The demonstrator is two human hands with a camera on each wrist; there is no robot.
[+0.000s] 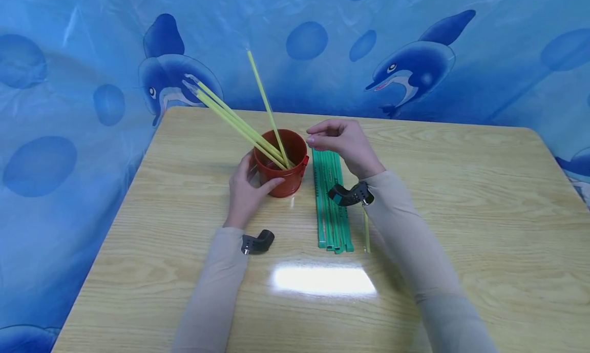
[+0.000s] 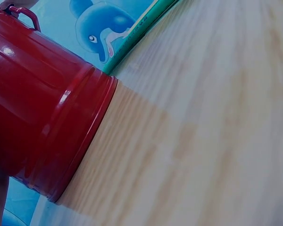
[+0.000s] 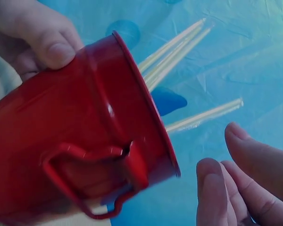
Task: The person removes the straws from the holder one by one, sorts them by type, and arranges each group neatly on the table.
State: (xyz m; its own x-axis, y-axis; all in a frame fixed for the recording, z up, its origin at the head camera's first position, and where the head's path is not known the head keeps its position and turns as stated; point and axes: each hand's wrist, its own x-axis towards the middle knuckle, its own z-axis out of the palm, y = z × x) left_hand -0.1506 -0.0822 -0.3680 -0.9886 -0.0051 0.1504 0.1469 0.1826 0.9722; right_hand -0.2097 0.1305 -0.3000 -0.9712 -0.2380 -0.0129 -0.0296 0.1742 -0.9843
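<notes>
While our left hand (image 1: 246, 189) curled round the near side of the red bucket (image 1: 282, 162) at the table's (image 1: 461, 189) middle, our right hand (image 1: 343, 143) hovered just beside its rim, fingers loosely bent and holding nothing. The green straws (image 1: 331, 204) lay directly under that right hand, long axes running toward us, so it was the nearer one. The bucket held yellow straws (image 1: 239, 125) leaning out to the left and away from us.

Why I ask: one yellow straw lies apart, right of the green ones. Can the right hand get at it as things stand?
Probably yes. The right hand hovers empty above the green straws, and the lone yellow straw lies uncovered beside its forearm.
</notes>
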